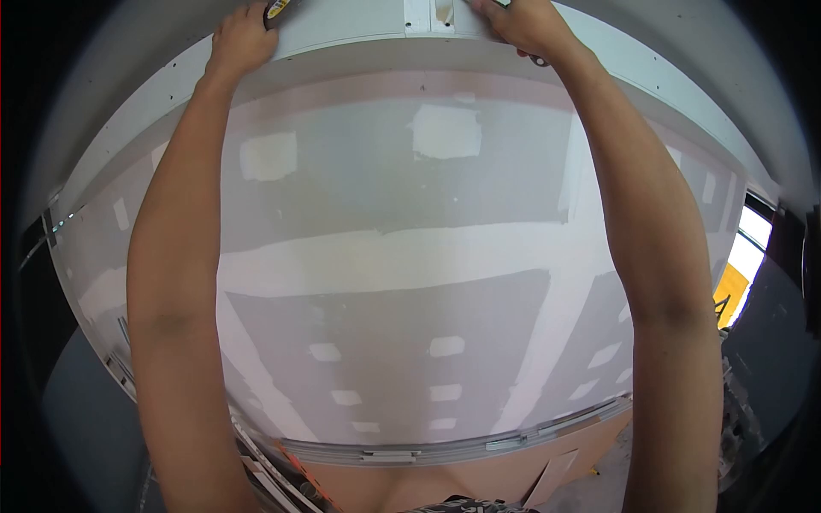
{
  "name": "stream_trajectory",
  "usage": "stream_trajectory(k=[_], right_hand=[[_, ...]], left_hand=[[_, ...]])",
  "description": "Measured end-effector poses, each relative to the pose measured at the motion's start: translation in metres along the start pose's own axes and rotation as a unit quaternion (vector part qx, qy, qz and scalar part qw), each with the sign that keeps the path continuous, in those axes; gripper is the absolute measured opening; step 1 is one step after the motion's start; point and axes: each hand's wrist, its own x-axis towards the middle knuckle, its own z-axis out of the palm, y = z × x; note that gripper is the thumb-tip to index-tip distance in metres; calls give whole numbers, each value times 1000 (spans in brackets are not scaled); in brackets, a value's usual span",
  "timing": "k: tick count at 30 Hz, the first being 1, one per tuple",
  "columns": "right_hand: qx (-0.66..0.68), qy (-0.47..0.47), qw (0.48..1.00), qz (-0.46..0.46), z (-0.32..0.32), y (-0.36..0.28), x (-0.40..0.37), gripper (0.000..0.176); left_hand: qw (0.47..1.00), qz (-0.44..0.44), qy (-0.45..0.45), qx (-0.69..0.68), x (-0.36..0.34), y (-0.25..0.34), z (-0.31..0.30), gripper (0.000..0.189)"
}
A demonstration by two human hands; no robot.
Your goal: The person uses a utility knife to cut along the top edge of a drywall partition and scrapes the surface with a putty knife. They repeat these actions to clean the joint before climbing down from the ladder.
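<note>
Both my arms reach up to a pale boxed-out ledge [351,21] at the top of a plasterboard wall. My left hand [242,41] is closed around a black tool with a yellow label [275,9], cut off by the top edge of the view. My right hand [532,27] grips a dark-handled tool [538,61]; its rounded end with a hole shows below the palm, and the rest is mostly hidden. Between the hands, a narrow slot [444,12] with a brownish inside is cut in the ledge, beside a white strip with screw heads.
The grey plasterboard wall [393,329] ahead carries white filled joints and patches. Metal channels [389,456] lie along its foot, near orange-brown sheeting [479,479]. Long strips [265,470] lean at lower left. A bright opening [746,248] is at right.
</note>
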Motion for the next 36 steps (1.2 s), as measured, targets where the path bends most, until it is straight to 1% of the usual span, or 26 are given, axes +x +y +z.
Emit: stream_trajectory(k=[2, 6, 8, 12, 15, 17, 20, 24, 26, 29, 33, 36], right_hand=[[-33, -63, 994, 84, -10, -8, -4, 41], [-35, -78, 993, 76, -15, 5, -11, 40], [23, -23, 997, 74, -15, 11, -10, 41], [9, -40, 995, 92, -16, 1, 0, 44], [14, -51, 996, 75, -13, 3, 5, 45], [20, -38, 997, 62, -11, 5, 6, 45], [32, -43, 998, 45, -12, 6, 6, 43], [31, -44, 997, 49, -10, 7, 5, 41], [67, -20, 995, 77, -8, 4, 1, 39], [48, -32, 996, 71, -9, 3, 4, 38], [57, -31, 996, 65, -8, 4, 7, 38], [30, -36, 996, 78, -9, 2, 6, 38]], left_hand=[[1000, -6, -16, 9, -1, 2, 0, 48], [1000, -9, 22, 12, -8, 15, -6, 48], [1000, -14, 11, 9, -8, 15, -8, 49], [999, -21, -17, 26, -7, 19, -12, 50], [999, -25, -21, 24, -6, 20, -13, 49], [999, -29, -37, 14, -4, 17, -12, 50], [998, -30, -56, 9, -2, 14, -12, 51], [999, -17, -25, 22, -1, 8, -5, 50], [1000, -6, -10, 24, 1, -3, 5, 50], [1000, -5, 0, 22, 0, -4, 6, 50], [1000, -11, -11, 21, 0, -1, 3, 51], [1000, -17, -8, 22, -1, -1, 4, 52]])
